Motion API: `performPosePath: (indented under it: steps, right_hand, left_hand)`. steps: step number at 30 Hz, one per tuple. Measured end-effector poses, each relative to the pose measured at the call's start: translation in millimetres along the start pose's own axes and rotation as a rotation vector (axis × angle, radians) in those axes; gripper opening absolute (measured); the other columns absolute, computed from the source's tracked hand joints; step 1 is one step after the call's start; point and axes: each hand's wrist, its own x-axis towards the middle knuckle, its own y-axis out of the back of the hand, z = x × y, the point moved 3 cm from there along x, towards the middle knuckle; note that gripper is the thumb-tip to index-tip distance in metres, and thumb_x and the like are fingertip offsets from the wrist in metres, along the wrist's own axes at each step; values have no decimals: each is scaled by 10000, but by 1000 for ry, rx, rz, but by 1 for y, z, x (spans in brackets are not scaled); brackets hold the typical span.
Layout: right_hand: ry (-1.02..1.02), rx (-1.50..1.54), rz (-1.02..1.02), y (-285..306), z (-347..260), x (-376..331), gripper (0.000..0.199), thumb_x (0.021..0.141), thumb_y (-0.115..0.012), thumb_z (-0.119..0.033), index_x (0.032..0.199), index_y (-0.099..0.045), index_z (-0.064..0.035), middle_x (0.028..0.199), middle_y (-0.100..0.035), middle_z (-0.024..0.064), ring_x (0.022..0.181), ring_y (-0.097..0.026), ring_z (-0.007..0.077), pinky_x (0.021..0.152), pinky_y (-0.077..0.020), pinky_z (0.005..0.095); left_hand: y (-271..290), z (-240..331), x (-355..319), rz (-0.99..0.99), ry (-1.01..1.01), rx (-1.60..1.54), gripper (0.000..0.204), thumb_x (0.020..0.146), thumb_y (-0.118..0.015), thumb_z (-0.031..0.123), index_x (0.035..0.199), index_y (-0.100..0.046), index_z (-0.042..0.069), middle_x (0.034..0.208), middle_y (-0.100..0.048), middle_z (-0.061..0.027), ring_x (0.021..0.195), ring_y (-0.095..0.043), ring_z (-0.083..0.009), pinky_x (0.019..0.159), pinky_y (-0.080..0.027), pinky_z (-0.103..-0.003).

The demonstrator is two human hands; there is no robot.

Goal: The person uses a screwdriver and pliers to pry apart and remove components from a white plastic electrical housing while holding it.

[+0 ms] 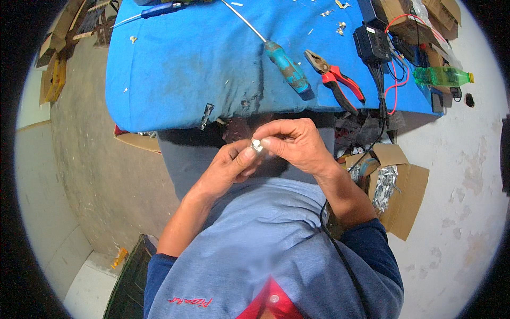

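Observation:
A small white piece [257,144] is pinched between both hands, just in front of the table's near edge and above my lap. Its exact kind is too small to make out. My left hand [232,161] grips it from the left, thumb on top and fingers curled beneath. From the right, my right hand [295,143] closes on it with thumb and forefinger. Beyond the hands, a screwdriver [287,69] with a worn teal handle lies on the blue cloth. Beside it rest combination pliers [336,80] with red and black handles, jaws pointing away from me.
The blue-covered table [175,69] spans the far side. It bears a blue-handled screwdriver [159,9], a dark metal strip [206,116] at its near edge, and a black adapter [372,43] with cables. A green bottle [442,76] lies right. An open carton [406,186] holds metallic scraps.

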Motion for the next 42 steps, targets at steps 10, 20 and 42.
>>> performPosePath:
  steps: [10,20,42]
  right_hand:
    - [79,-6,-14,-2,-2,1,148,896,-618,-41,1008,-680,34,862,-684,53,770,-625,84,665,-522,223]
    - [-92,130,-100,0,0,9,152,891,-645,-61,1005,-685,30,897,-682,53,801,-617,80,699,-508,222]
    - [-44,23,-28,5,0,8,161,906,-584,-29,1030,-662,37,893,-678,51,806,-622,82,684,-524,230]
  left_hand:
    - [3,-3,1,-27,12,-26,533,866,-630,550,966,-538,35,753,-460,15,558,-368,-44,449,-258,-188]
    - [0,1,-1,-39,1,-13,572,835,-651,581,972,-540,37,735,-461,24,553,-384,-43,453,-261,-189]
    - [-2,-2,7,13,30,34,439,879,-671,439,1034,-549,46,714,-405,68,567,-317,-22,466,-231,-185]
